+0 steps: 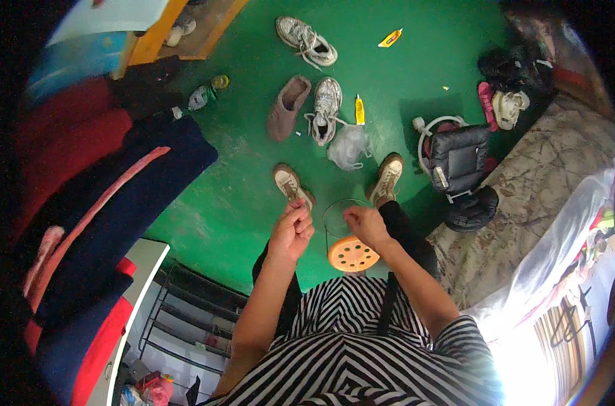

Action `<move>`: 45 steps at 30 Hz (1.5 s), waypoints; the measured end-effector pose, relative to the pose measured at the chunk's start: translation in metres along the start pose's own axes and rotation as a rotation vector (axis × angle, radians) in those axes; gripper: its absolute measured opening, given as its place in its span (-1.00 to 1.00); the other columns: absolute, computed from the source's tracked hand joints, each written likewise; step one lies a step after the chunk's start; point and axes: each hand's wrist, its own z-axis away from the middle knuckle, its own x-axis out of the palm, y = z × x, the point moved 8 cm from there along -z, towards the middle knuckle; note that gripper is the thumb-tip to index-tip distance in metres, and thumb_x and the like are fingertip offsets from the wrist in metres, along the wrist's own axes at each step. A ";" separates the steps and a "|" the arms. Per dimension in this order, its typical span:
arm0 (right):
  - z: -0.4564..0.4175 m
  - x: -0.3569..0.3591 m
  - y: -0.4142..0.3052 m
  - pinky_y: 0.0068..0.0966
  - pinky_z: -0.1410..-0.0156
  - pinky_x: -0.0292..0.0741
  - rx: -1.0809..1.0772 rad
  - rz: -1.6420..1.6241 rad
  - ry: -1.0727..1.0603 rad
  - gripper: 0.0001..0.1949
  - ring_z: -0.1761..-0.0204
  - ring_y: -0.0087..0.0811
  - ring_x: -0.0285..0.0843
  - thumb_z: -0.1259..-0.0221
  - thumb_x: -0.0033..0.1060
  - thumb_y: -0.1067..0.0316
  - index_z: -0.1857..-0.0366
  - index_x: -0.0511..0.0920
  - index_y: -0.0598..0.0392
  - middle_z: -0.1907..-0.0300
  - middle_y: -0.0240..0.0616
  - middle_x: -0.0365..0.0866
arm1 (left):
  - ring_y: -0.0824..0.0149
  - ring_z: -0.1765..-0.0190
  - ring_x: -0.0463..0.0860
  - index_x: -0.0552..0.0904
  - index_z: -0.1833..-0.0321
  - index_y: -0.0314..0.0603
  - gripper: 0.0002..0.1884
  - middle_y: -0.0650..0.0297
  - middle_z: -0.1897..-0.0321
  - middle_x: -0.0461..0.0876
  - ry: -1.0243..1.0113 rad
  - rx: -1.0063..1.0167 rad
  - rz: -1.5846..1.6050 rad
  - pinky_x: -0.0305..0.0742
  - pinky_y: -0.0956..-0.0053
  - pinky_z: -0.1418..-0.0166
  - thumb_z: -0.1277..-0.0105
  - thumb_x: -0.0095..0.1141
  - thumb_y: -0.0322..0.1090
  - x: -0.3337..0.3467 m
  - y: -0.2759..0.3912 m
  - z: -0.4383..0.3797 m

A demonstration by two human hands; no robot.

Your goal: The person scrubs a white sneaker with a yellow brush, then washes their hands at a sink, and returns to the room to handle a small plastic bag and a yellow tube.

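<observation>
My left hand (291, 231) is raised over the floor, its thumb and fingers drawn together. Opposite it, my right hand (368, 228) has its fingers curled inward, near a small stool with a perforated orange seat (353, 255) and thin metal rings. Whether either hand pinches something small cannot be made out. On the floor before me lie two silver lace-up sneakers, one further off (298, 33) and one closer (327, 99). Beside the closer sneaker are a brown slipper (287, 109), a yellow glue-like tube (359, 111) and a crumpled clear plastic bag (349, 147).
A second yellow tube (390, 38) lies farther off on the green floor (226, 177). At right stand a black padded chair (459, 157) and a patterned cloth-covered bed (520, 193). Dark clothing (150, 172) hangs at left, near a plastic bottle (203, 96) and a black rack (195, 319).
</observation>
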 end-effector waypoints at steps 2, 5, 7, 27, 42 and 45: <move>-0.015 0.000 0.017 -0.13 0.26 0.53 0.009 0.150 -0.005 -0.85 0.36 0.07 0.61 -0.20 0.16 0.27 0.39 0.62 0.10 0.43 0.00 0.64 | 0.59 0.62 0.20 0.56 0.09 -0.08 -0.89 0.50 0.57 0.31 0.004 0.008 -0.062 0.10 0.64 0.52 -0.38 0.05 -0.44 -0.006 0.005 -0.016; -0.043 -0.023 0.028 -0.16 0.36 0.49 -0.071 0.117 0.093 -0.82 0.48 -0.02 0.59 -0.13 0.28 0.26 0.49 0.57 0.13 0.54 -0.08 0.60 | 0.58 0.64 0.20 0.59 0.04 -0.12 -0.87 0.49 0.58 0.33 0.000 -0.013 -0.041 0.09 0.65 0.55 -0.40 0.05 -0.40 -0.033 0.004 -0.054; -0.062 -0.045 0.030 -0.20 0.38 0.48 0.002 0.161 0.152 -0.80 0.51 -0.08 0.58 -0.09 0.33 0.25 0.51 0.56 0.13 0.57 -0.11 0.58 | 0.58 0.65 0.21 0.59 0.03 -0.14 -0.86 0.48 0.58 0.35 0.014 -0.014 -0.019 0.08 0.65 0.56 -0.40 0.06 -0.40 -0.042 0.005 -0.079; -0.066 -0.204 -0.012 -0.52 0.34 0.46 -0.546 0.038 0.730 -0.88 0.49 -0.46 0.53 -0.07 0.41 0.42 0.42 0.63 0.21 0.49 -0.19 0.60 | 0.59 0.63 0.22 0.50 0.32 -0.17 -0.85 0.43 0.59 0.33 -0.393 0.254 -0.418 0.07 0.67 0.58 -0.43 0.04 -0.32 0.021 0.042 -0.127; 0.119 -0.083 -0.073 -0.58 0.10 0.46 -1.099 -0.464 0.261 -0.91 0.24 -0.56 0.50 -0.29 0.22 0.41 0.28 0.64 0.19 0.30 -0.33 0.61 | 0.53 0.73 0.04 0.33 0.65 -0.05 -0.44 0.44 0.77 0.09 -1.346 0.018 -0.316 -0.03 0.58 0.63 -0.47 -0.15 0.14 0.096 -0.156 0.065; 0.192 -0.062 -0.081 -0.50 -0.05 0.49 -1.298 -0.426 0.121 -0.83 0.09 -0.44 0.57 -0.23 0.27 0.42 0.14 0.68 0.15 0.21 -0.24 0.66 | 0.50 0.82 0.00 0.27 0.82 -0.04 -0.27 0.44 0.89 0.10 -1.608 -0.090 -0.317 -0.09 0.53 0.68 -0.43 -0.34 0.34 0.072 -0.191 0.119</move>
